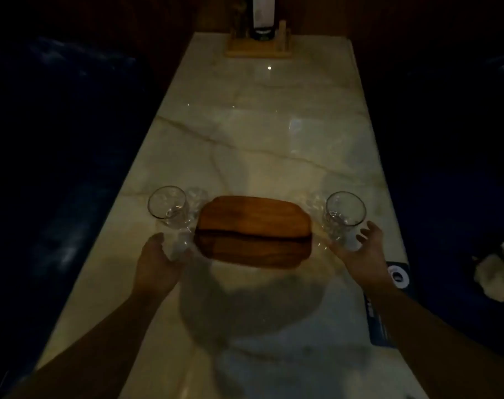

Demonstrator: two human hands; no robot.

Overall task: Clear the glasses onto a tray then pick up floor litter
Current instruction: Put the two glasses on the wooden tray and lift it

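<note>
A wooden tray (252, 230) lies in the middle of the marble table (259, 133) with nothing on it. One tall clear glass (168, 207) stands upright just left of the tray, another clear glass (345, 210) just right of it. My left hand (158, 266) is cupped at the left glass's base; the dim light hides whether the fingers close on it. My right hand (363, 249) has its fingers spread at the foot of the right glass, which sits between thumb and fingers without a clear grip.
A wooden stand (258, 48) with a dark bottle stands at the table's far end. A blue card with a white circle (396, 279) lies on the right edge. Dark blue seats flank the table. Crumpled white litter (497, 272) lies at the right.
</note>
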